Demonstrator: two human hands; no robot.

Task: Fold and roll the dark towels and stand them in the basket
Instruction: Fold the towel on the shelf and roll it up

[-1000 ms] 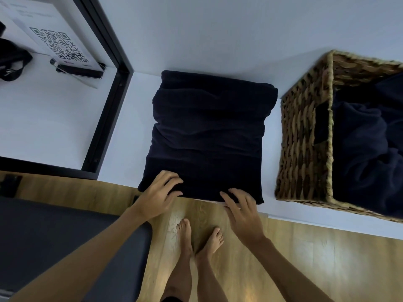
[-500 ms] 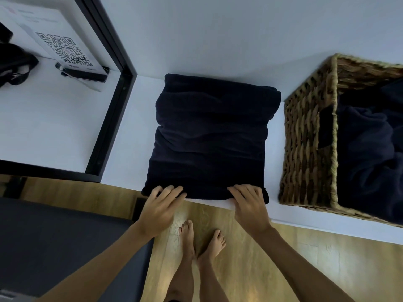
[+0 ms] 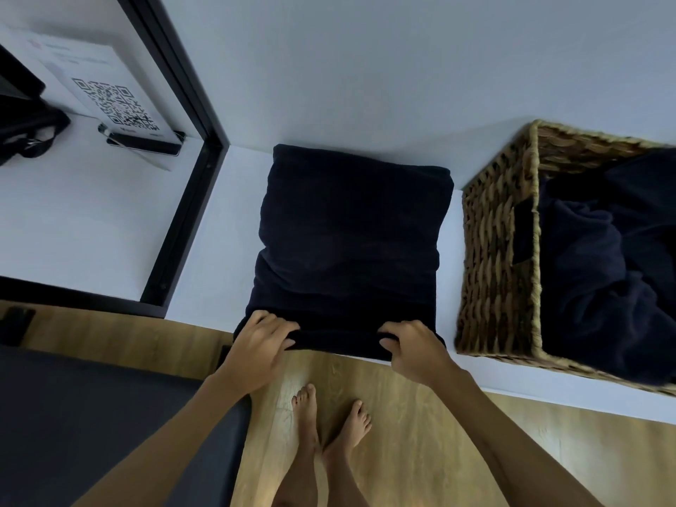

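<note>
Dark folded towel (image 3: 351, 247) at the desk (image 3: 219, 228) edge, both hands' fingers (image 3: 272, 325) curled gripping its near hem; basket (image 3: 497, 258) cut off right

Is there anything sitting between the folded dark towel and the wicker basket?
No. In the head view only a bare strip of the white shelf separates the folded towel from the basket.

Bare white shelf (image 3: 219, 250) left of the folded towel (image 3: 351, 243); wicker basket (image 3: 494, 258) close on its right.
</note>
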